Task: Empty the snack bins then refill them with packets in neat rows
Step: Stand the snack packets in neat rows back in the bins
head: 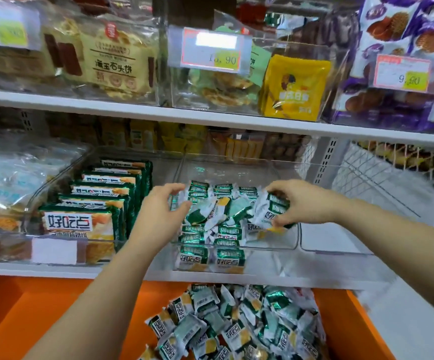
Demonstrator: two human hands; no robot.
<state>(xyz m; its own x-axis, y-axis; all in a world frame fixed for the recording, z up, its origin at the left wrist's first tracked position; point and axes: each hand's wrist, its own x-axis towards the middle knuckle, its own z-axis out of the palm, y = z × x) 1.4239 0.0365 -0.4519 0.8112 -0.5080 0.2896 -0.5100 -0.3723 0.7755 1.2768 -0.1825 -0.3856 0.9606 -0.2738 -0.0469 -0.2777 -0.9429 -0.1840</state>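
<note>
Packets are pinched by the right hand; the left hand curls round others in the bin.

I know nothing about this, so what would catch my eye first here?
Two bare hands meet in the middle: the right hand pinches a few small green-and-white snack packets inside a clear plastic bin, the left hand reaching in beside it. Below, a loose heap of the same packets lies on a bright orange surface.
</note>
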